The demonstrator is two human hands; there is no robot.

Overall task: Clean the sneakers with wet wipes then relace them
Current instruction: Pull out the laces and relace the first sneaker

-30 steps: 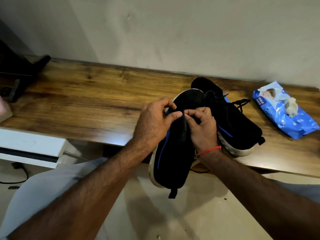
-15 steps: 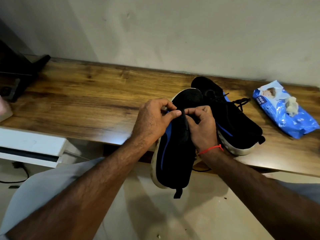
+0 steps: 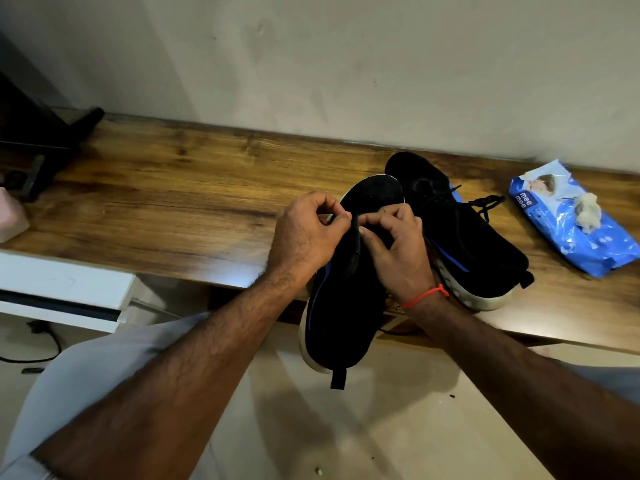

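Left hand (image 3: 304, 237) and right hand (image 3: 398, 251) both pinched black lace (image 3: 355, 247) over near sneaker (image 3: 346, 320) at desk (image 3: 173, 202) edge, second sneaker (image 3: 464, 237) right

A wooden table (image 3: 180, 202) runs along the wall. Just right of where the hands grip, a black sneaker (image 3: 464, 237) lies on it, laced, its heel at the near edge. Further right of the grip lies a blue wet-wipe pack (image 3: 568, 244) (a crumpled wipe (image 3: 587, 213) sits on top). Far left of the grip stands a dark object (image 3: 38, 140).
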